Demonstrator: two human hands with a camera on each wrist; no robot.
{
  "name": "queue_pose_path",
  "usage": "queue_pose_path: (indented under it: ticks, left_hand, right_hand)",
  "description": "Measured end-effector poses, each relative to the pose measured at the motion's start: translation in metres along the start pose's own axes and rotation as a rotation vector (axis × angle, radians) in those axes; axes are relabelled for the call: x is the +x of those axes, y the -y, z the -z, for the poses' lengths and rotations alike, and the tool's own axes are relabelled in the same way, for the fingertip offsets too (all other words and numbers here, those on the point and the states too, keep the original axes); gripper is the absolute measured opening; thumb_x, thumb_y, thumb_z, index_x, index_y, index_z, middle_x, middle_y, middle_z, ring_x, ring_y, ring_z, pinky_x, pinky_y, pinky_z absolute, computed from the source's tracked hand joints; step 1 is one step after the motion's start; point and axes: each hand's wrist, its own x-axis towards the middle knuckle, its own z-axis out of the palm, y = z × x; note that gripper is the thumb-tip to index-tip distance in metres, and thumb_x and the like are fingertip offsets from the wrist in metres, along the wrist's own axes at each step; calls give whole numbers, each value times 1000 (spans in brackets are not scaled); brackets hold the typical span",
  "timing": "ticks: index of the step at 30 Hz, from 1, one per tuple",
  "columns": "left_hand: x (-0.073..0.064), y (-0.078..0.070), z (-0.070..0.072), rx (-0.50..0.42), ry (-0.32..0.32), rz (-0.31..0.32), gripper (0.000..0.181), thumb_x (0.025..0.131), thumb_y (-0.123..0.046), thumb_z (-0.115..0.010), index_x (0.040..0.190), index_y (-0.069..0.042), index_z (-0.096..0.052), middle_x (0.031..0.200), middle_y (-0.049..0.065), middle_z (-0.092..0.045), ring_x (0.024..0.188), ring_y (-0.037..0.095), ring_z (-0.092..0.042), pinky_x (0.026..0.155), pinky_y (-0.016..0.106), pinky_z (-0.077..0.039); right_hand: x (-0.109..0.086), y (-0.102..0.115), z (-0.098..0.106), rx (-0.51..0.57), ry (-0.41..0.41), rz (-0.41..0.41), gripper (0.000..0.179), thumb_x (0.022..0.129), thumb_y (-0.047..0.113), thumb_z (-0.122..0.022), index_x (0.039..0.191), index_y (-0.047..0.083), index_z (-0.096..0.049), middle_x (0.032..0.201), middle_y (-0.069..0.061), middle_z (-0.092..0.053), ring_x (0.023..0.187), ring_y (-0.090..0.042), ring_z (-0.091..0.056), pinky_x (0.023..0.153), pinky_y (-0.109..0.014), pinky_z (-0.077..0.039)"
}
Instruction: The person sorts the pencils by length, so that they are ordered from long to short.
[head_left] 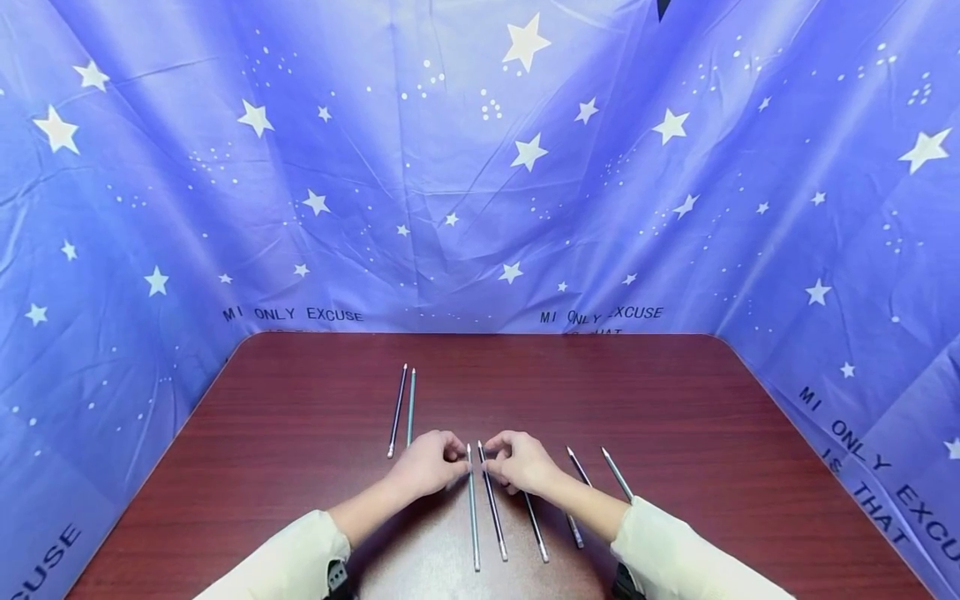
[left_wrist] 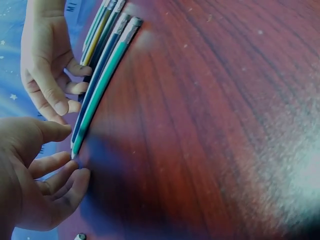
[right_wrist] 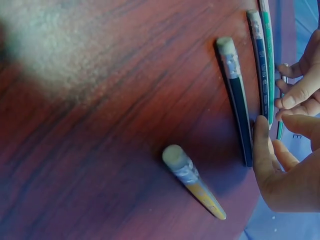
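Observation:
Side by side on the table lie a green pencil [head_left: 474, 525] and a dark blue pencil [head_left: 495, 521], erasers toward the person. My left hand [head_left: 431, 462] is just left of their pointed ends, thumb and fingers apart, fingertips right at the green pencil's tip [left_wrist: 75, 150]. From the other side my right hand [head_left: 521, 462] faces it, fingers loosely bent beside the dark blue pencil's upper end. Below the right hand, a black pencil [right_wrist: 239, 100] lies partly hidden in the head view. Further right, a yellow pencil [right_wrist: 205, 194] shows its eraser end in the right wrist view.
Beyond the left hand lie a dark pencil [head_left: 397, 408] and a teal pencil [head_left: 411, 404]. Another pencil [head_left: 617, 473] is partly covered by the right sleeve [head_left: 682, 550]. The reddish-brown table [head_left: 225, 450] is bordered by a blue star-patterned cloth [head_left: 420, 167].

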Motion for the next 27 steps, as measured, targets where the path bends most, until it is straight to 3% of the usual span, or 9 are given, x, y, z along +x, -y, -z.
queue_pose_path:
  ticks: [8,14,18,27]
  left_hand:
    - [1,-2,-8,129,-69,-10,27,75,-34,-74,88,-12,-66,78,-3,-57,69,7,-52,60,22,-46]
    - [2,-4,-13,194,-107,3,26,73,-36,-75,82,-15,-64,76,-5,-54,63,7,-51,53,21,-43]
    - [3,-3,-13,182,-114,7,24,71,-32,-75,81,-13,-64,75,-3,-54,62,7,-50,52,21,-42]
    - [6,-1,-11,59,-84,1,13,71,-11,-70,80,-7,-62,67,-3,-56,60,6,-48,53,17,-41]
  right_hand:
    - [-3,1,-3,-132,-14,4,34,81,15,-70,110,-1,-60,56,5,-50,46,-10,-54,44,-26,-53]
    - [-3,2,-7,-129,-5,30,36,79,11,-71,109,-5,-59,55,4,-50,42,-9,-51,40,-25,-51]
    - [-2,2,-10,-136,-5,49,39,77,10,-72,110,-6,-58,54,4,-51,39,-8,-49,37,-23,-49]
    - [-3,2,-17,-209,-37,75,43,74,8,-73,112,-4,-58,54,4,-51,33,-6,-48,34,-21,-46]
